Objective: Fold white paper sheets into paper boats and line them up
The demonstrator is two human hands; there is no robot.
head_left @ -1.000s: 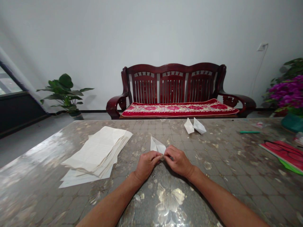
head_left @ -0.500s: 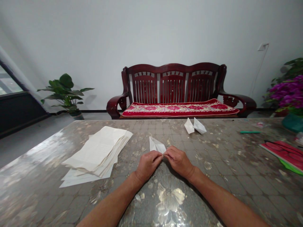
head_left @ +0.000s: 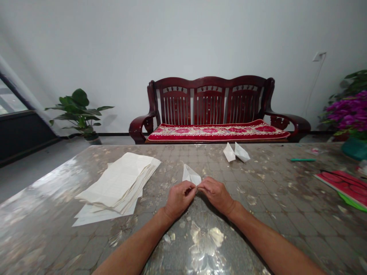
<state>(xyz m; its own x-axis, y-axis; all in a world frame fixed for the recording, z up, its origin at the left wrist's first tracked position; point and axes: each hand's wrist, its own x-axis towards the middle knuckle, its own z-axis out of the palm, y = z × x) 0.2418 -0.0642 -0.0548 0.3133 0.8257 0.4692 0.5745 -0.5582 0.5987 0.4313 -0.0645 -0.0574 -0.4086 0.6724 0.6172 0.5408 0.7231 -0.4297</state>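
A folded piece of white paper stands up between my hands near the middle of the table, its pointed top showing. My left hand pinches its near left edge between thumb and forefinger. Close against it, my right hand pinches the near right edge, the fingertips of both hands almost touching. The lower part of the paper is hidden behind my fingers. Farther back to the right sit two folded paper boats, side by side.
A stack of paper sheets lies to the left on the patterned table. To the right are a green pen, a red book with glasses on it, and purple flowers. Behind the table stands a wooden bench.
The folded paper has tilted and shifted slightly to the right, its top more upright. My left fingers have moved a little along its edge; my right hand is nearly still.
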